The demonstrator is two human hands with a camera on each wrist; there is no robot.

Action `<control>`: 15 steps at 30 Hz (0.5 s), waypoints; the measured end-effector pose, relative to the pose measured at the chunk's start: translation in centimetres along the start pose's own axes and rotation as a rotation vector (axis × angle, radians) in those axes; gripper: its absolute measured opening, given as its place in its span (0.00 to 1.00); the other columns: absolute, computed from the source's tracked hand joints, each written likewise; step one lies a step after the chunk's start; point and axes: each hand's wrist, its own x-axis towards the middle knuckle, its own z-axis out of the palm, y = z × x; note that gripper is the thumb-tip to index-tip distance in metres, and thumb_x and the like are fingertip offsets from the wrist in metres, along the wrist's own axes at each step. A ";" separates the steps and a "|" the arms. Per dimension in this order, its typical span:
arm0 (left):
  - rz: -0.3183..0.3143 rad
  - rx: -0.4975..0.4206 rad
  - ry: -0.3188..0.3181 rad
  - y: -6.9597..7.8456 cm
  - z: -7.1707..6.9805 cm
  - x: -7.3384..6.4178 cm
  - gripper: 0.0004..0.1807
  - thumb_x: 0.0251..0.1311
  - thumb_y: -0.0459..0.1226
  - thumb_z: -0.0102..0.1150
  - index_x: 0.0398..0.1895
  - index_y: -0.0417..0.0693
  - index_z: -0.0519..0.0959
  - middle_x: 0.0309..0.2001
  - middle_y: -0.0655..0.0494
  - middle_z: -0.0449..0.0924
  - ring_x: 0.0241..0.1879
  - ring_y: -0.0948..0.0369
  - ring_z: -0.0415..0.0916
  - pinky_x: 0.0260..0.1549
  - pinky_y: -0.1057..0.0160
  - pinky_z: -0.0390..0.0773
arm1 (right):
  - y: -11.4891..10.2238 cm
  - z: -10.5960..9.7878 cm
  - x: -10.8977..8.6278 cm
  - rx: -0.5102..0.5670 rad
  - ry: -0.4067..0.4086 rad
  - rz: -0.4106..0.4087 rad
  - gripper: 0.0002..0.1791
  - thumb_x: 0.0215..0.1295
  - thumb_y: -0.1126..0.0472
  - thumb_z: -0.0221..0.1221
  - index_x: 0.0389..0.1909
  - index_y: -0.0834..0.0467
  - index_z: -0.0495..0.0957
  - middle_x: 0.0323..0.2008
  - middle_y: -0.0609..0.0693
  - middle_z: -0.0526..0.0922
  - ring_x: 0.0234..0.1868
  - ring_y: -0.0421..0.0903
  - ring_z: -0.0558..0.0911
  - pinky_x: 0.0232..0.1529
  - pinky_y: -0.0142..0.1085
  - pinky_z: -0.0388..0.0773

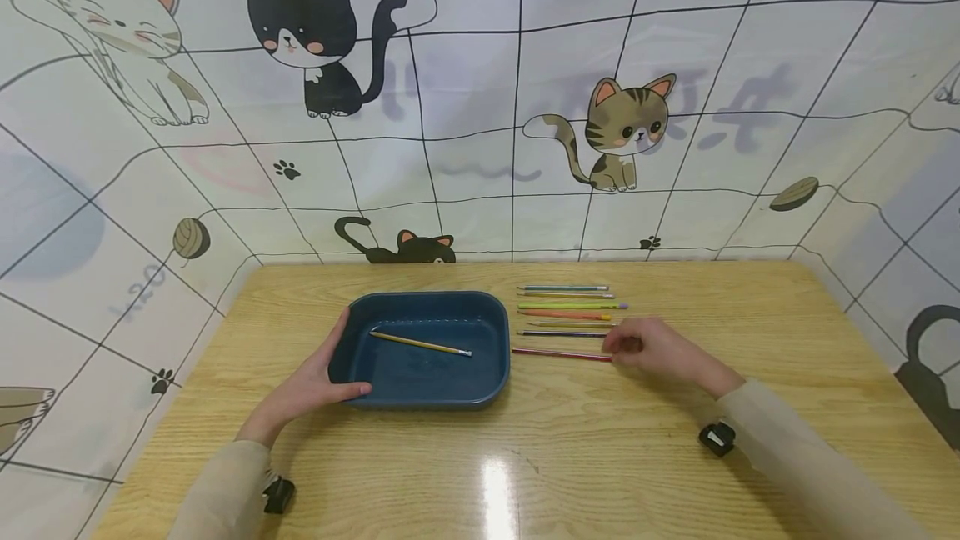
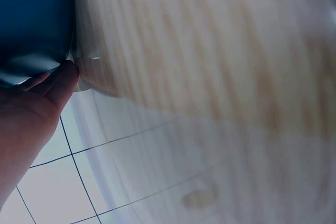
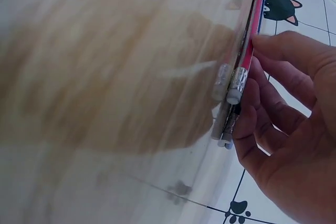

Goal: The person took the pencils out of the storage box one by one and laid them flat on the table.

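On the table's left half sits a dark blue tray [image 1: 420, 402] with a yellow pencil [image 1: 420, 343] lying slantwise in it. My left hand [image 1: 315, 373] grips the tray's left end, fingers along its outer side and thumb at the near rim. In the left wrist view the fingers [image 2: 65, 80] press against the blue wall. Right of the tray, my right hand [image 1: 656, 348] pinches a red pencil [image 1: 562, 354] near its eraser end. The right wrist view shows the thumb against this red pencil [image 3: 254, 24]; the fingers curl beside a dark pencil's eraser end [image 3: 229, 129].
Several other pencils lie roughly parallel beyond the red one, among them a dark blue pencil [image 1: 562, 334], an orange pencil [image 1: 562, 315] and a yellow-green pencil [image 1: 570, 306]. A cat-patterned cloth [image 1: 472, 173] rises behind the wooden table [image 1: 600, 473].
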 end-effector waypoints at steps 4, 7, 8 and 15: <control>0.001 0.006 -0.001 -0.1 0.0 0.0 0.64 0.50 0.40 0.73 0.78 0.56 0.32 0.76 0.42 0.30 0.72 0.38 0.32 0.61 0.31 0.44 | -0.3 -0.1 0.0 -0.008 -0.008 -0.009 0.07 0.59 0.71 0.64 0.38 0.59 0.83 0.36 0.45 0.83 0.37 0.41 0.79 0.37 0.35 0.78; -0.005 0.005 0.000 -0.2 0.0 0.1 0.64 0.51 0.41 0.73 0.78 0.56 0.32 0.76 0.42 0.29 0.72 0.38 0.32 0.61 0.31 0.45 | -0.5 -0.2 0.1 -0.038 -0.001 0.003 0.07 0.59 0.71 0.63 0.37 0.58 0.83 0.36 0.45 0.83 0.37 0.42 0.79 0.38 0.36 0.77; -0.007 0.006 -0.001 -0.2 0.0 0.1 0.64 0.51 0.42 0.72 0.78 0.56 0.31 0.76 0.43 0.29 0.72 0.38 0.32 0.61 0.31 0.44 | -0.5 -0.3 0.1 -0.049 0.000 0.010 0.07 0.59 0.71 0.63 0.37 0.58 0.83 0.36 0.45 0.83 0.37 0.42 0.79 0.38 0.37 0.77; -0.007 0.011 -0.001 -0.1 0.0 0.0 0.64 0.51 0.42 0.72 0.78 0.56 0.32 0.76 0.43 0.29 0.72 0.38 0.32 0.61 0.31 0.44 | -0.3 -0.5 0.3 -0.090 0.009 0.045 0.07 0.59 0.71 0.64 0.37 0.58 0.83 0.35 0.45 0.82 0.36 0.41 0.78 0.38 0.37 0.77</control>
